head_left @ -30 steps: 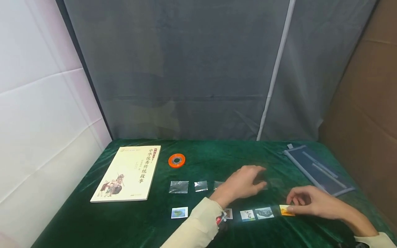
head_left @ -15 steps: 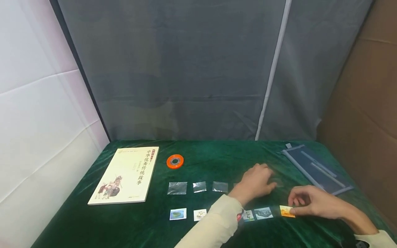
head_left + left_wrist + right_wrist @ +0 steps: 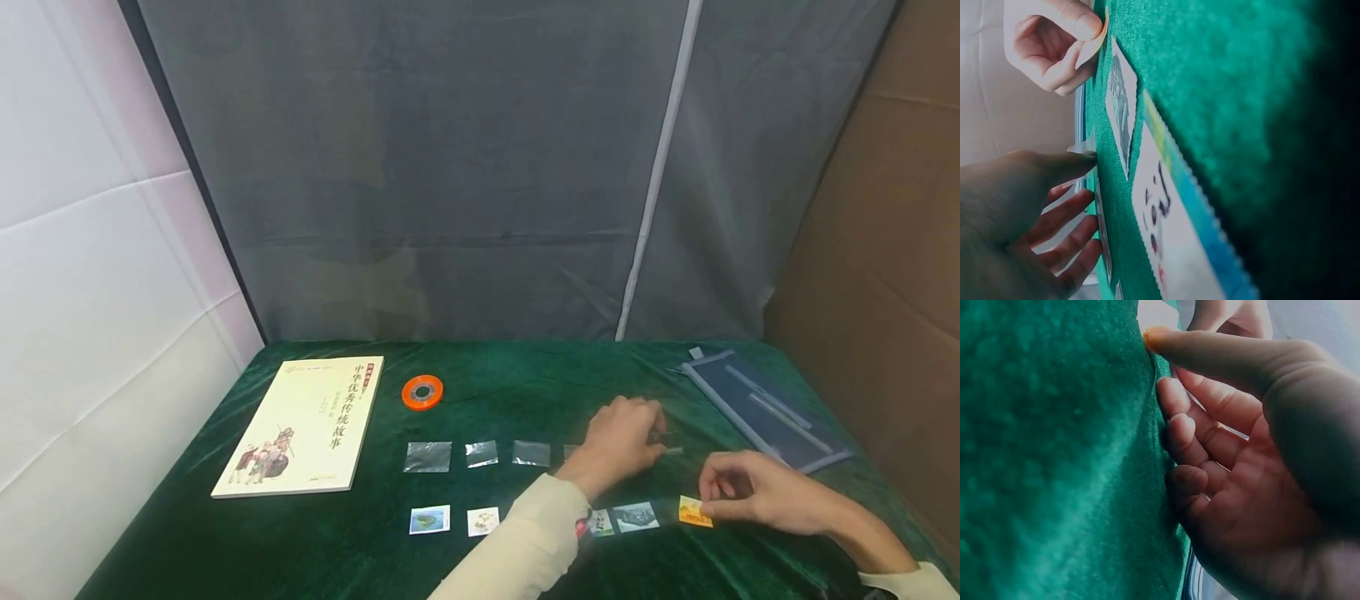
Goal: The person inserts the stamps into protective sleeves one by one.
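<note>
My right hand [image 3: 772, 492] pinches a yellow-orange stamp [image 3: 693, 512] at its right edge, close over the green cloth. In the left wrist view the stamp [image 3: 1092, 47] tilts up between thumb and fingers. Farther left, my left hand [image 3: 618, 442] holds a small clear plastic bag [image 3: 672, 451] by thumb and fingertips, its edge showing past them. Next to the right hand lie a grey-blue landscape stamp [image 3: 636, 517] and a stamp with dark marks [image 3: 602, 523], partly behind the left cuff. Two more stamps, one blue-green [image 3: 430, 520] and one pale [image 3: 483, 522], lie left of the sleeve.
Several clear bags, such as the leftmost bag [image 3: 428, 457], form a row behind the stamps. An orange tape roll [image 3: 422, 392] and a cream book [image 3: 300, 425] lie left. A blue mesh zip pouch [image 3: 765, 408] lies at the right, behind the right hand.
My left hand has moved right along the row of bags, uncovering the third bag and the pale stamp. The right hand has stayed nearly in place with the yellow-orange stamp.
</note>
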